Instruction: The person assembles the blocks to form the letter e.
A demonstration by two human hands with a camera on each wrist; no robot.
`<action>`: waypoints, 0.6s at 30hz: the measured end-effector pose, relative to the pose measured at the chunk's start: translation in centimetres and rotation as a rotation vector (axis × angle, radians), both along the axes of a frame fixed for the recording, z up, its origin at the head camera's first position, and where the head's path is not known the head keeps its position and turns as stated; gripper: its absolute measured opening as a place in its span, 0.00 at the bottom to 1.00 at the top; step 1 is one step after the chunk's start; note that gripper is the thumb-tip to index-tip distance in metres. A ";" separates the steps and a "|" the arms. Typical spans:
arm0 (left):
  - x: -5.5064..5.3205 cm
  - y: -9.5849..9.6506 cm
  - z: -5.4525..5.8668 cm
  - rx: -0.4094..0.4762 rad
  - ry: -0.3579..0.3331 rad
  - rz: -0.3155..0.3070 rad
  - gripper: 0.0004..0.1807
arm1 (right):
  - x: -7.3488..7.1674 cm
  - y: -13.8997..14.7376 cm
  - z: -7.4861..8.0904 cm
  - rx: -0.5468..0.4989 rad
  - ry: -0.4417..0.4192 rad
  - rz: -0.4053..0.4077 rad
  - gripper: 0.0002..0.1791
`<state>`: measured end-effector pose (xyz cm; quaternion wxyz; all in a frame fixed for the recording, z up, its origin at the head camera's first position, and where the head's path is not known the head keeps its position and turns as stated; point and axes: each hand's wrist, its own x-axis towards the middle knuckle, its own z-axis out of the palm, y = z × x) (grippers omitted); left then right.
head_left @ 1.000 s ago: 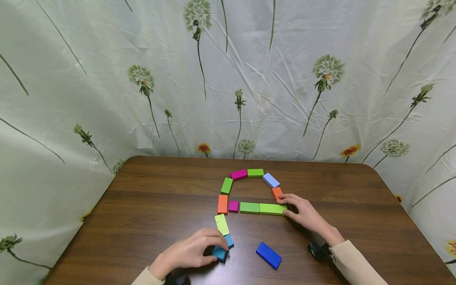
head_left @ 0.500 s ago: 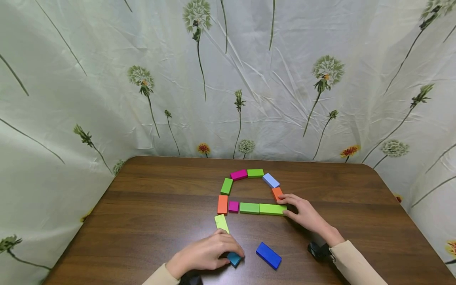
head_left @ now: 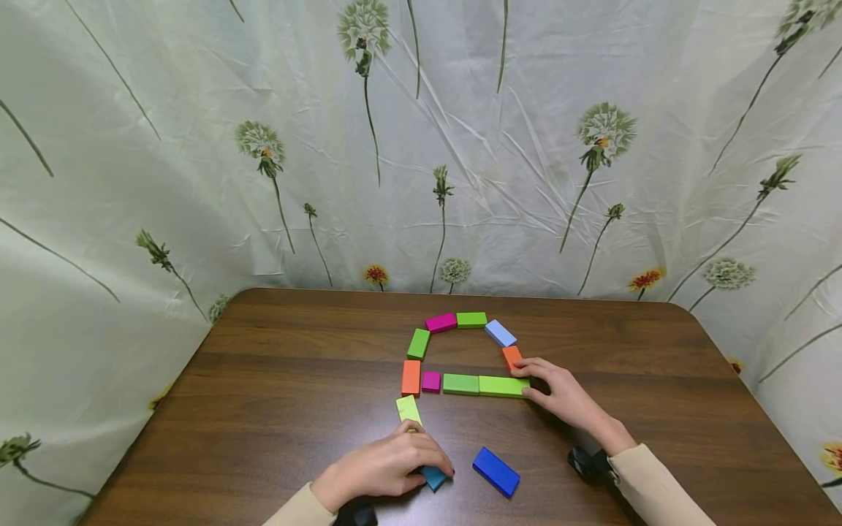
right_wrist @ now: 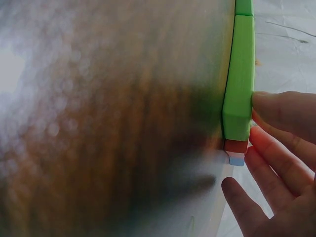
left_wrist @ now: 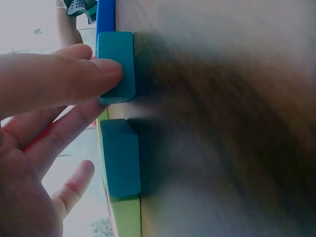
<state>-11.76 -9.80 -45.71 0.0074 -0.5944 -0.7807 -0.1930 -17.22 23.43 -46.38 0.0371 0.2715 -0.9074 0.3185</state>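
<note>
My left hand (head_left: pixel 391 465) pinches a teal block (head_left: pixel 434 478) at the near end of the block outline. In the left wrist view the thumb presses its face; a second teal block (left_wrist: pixel 121 160) stands a small gap away, hidden behind the hand in the head view. Beyond it lies a yellow-green block (head_left: pixel 408 410), partly covered by the fingers. My right hand (head_left: pixel 562 393) rests on the right side, thumb at the end of a long light-green block (head_left: pixel 503 386), fingertips touching an orange block (head_left: pixel 511 356). Its fingers are loosely extended.
A dark blue block (head_left: pixel 496 472) lies apart, right of the left hand. The outline continues through an orange block (head_left: pixel 411 378), magenta block (head_left: pixel 441 322), green block (head_left: pixel 471 320) and pale blue block (head_left: pixel 501 333). The wooden table (head_left: pixel 276 380) meets a flowered curtain (head_left: pixel 296 146) behind.
The left hand has moved right with the teal block, mostly in the first half second, and turned it to another angle. The right hand and other blocks have stayed put.
</note>
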 end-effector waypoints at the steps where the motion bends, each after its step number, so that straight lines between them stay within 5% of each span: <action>1: 0.0 0.0 0.0 -0.003 -0.002 -0.003 0.16 | 0.0 0.0 0.0 0.000 0.000 0.001 0.17; 18: -0.3 -0.6 -0.1 -0.019 0.008 0.124 0.18 | 0.1 0.0 0.1 0.001 -0.008 0.003 0.16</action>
